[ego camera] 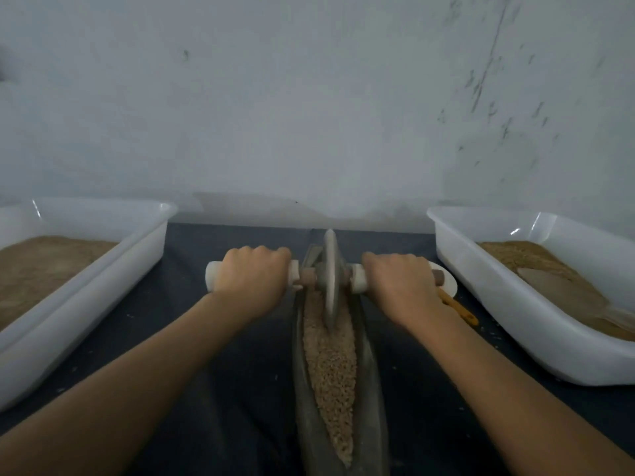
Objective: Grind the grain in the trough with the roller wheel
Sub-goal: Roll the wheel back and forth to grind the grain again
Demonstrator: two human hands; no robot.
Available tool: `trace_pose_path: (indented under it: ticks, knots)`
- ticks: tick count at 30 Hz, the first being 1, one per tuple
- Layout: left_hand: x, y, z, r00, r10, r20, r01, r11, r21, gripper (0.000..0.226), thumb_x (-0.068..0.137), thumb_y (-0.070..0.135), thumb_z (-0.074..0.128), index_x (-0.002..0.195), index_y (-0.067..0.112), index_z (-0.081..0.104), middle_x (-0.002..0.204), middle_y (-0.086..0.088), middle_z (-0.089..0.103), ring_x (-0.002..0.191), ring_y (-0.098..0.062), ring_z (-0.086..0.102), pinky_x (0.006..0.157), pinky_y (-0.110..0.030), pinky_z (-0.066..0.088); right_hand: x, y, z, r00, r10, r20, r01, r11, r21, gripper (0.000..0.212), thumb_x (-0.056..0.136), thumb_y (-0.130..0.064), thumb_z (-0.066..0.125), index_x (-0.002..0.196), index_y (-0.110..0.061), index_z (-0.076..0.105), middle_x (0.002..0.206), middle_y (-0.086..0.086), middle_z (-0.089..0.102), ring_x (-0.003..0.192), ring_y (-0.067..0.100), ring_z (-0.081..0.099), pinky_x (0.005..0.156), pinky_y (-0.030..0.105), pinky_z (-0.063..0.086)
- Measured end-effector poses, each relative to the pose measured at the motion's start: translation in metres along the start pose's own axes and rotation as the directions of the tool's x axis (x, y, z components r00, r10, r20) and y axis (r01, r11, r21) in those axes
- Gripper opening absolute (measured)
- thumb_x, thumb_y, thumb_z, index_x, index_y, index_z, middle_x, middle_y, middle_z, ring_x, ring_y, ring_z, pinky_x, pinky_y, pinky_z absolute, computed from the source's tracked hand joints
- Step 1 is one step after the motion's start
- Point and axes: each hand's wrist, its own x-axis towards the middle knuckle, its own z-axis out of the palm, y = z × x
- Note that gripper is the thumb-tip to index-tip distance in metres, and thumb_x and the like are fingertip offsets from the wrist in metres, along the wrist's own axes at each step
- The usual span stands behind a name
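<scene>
each hand [252, 274] grips roller wheel [330, 276] in grain-filled trough [372, 372].

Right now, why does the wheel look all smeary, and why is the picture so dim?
In the head view, the roller wheel smears at its lower edge, likely motion blur; the grain in the trough looks fairly sharp. The light is dim and bluish, with small glints on the right tray. The wide lens splays both trays outward.

Dull grey metal roller wheel [330, 276] and trough [369, 372] — glossy white plastic tubs [536, 338] — coarse grain [331, 365].
</scene>
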Motion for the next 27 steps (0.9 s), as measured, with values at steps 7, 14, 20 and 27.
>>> trace_pose_path:
  ticks: [7,14,20,27]
  knots:
    - [-0.039,-0.007,-0.008,0.994,0.093,0.056,-0.092,0.996,-0.014,0.030,0.082,0.041,0.059,0.083,0.033,0.029,0.078,0.007,0.054,0.065,-0.016,0.047,0.060,-0.031,0.031,-0.045,0.007,-0.016,0.990,-0.130,-0.058,0.134,0.989,0.066,0.037,0.062,-0.038,0.081,0.082,-0.027,0.052,0.069,-0.004,0.059,0.055,0.013,0.050,0.045,0.027,0.034]
    - [-0.092,-0.010,-0.030,0.992,0.085,0.095,-0.082,0.996,-0.034,0.033,0.077,0.051,0.052,0.076,0.041,0.021,0.064,0.012,0.037,0.052,-0.008,0.028,0.049,-0.030,0.019,-0.093,0.019,-0.045,0.981,-0.186,-0.052,0.191,0.976,0.104,0.051,0.025,-0.029,0.090,0.060,-0.025,0.052,0.045,-0.005,0.047,0.034,0.008,0.043,0.038,0.014,0.011]
    - [-0.020,-0.012,0.002,0.998,0.019,0.059,-0.016,0.999,-0.038,0.027,0.082,0.044,0.055,0.076,0.035,0.030,0.065,0.012,0.034,0.060,-0.013,0.036,0.058,-0.031,0.031,-0.029,0.021,-0.003,0.998,-0.062,-0.031,0.060,0.996,-0.060,0.043,0.062,-0.033,0.078,0.071,-0.027,0.037,0.056,-0.003,0.049,0.048,0.017,0.048,0.046,0.027,0.022]
    - [0.003,-0.009,0.009,0.996,-0.044,0.078,0.048,0.997,-0.058,0.014,0.086,0.034,0.055,0.084,0.030,0.042,0.070,0.010,0.041,0.065,-0.016,0.044,0.062,-0.032,0.035,0.004,0.020,-0.004,0.999,-0.036,-0.004,0.036,0.999,-0.034,0.038,0.075,-0.030,0.071,0.078,-0.024,0.033,0.073,0.001,0.061,0.056,0.024,0.044,0.048,0.028,0.014]
